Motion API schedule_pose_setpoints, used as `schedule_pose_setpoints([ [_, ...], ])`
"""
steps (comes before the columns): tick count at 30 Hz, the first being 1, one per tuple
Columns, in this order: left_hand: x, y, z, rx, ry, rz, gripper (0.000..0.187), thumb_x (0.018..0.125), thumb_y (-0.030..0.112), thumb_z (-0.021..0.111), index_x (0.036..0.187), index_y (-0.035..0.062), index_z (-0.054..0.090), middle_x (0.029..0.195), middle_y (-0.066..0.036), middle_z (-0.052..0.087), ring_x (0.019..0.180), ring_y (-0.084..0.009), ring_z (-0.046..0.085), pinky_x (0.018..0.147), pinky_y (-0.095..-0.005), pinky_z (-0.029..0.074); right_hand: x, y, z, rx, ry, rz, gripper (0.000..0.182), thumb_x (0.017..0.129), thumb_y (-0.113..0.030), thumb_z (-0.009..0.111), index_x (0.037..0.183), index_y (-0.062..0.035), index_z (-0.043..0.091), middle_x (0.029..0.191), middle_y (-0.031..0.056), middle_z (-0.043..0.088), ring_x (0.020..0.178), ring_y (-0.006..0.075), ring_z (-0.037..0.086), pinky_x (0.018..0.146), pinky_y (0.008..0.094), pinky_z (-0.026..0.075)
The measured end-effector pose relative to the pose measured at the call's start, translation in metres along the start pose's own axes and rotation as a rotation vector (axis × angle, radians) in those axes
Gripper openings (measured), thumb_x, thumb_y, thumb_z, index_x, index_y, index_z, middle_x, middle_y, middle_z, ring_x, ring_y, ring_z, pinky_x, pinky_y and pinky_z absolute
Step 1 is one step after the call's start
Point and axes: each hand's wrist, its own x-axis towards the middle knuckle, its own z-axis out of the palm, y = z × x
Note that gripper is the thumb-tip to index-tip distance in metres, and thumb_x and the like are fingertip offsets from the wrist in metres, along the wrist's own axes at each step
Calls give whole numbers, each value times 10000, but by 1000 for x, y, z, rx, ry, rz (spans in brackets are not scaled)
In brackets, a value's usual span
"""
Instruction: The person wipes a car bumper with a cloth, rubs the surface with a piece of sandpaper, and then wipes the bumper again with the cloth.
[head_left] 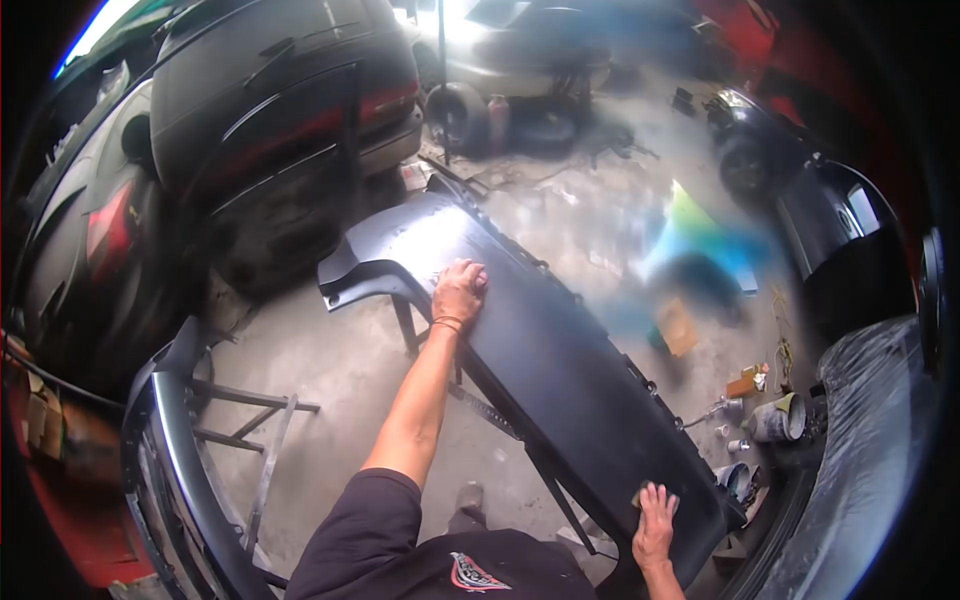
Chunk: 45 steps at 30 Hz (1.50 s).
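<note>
A dark car fender [545, 375] lies slantwise across a metal stand [548, 490], its wheel-arch end at the upper left. My left hand [460, 296] rests on the fender near the arch, fingers curled together; whatever may be under them is hidden. Near the fender's lower right end, my right hand [655, 525] lies on the surface with its fingers stretched forward. A small tan pad [637, 497] shows at the edge of its fingers, pressed against the fender.
Another dark panel [180, 450] hangs on a metal frame [270, 445] at the left. Parked vehicles include a dark one [290, 110] at the upper left. A bucket [778, 418], a cardboard piece [676, 327] and plastic-covered bodywork [860, 450] are on the right.
</note>
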Motion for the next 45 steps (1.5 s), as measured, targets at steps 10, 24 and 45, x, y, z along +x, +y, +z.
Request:
schedule_pose_setpoints([
  [10,1,-13,9,0,74,137,287,975,237,763,1246,141,747,1270,-123,741,1216,-391,692,1098,-479,555,232,-108,55,98,48,-454,378,1072,-53,583,1439,-65,673,1529,162,684,1479,438,581,1273,595,413],
  [24,2,-6,0,-55,105,83,326,931,100,763,1254,101,728,1328,-138,701,1342,-377,633,1240,-589,426,146,-143,51,167,-63,-393,533,991,-34,598,1517,50,616,1579,276,610,1501,552,516,1290,672,324],
  [45,163,-253,-30,-223,-141,-236,393,941,208,741,1332,174,747,1327,-96,759,1337,-320,680,1275,-675,342,525,-407,170,-108,-239,-536,795,1124,-560,512,1698,-22,400,1784,164,386,1681,414,266,1372,586,185],
])
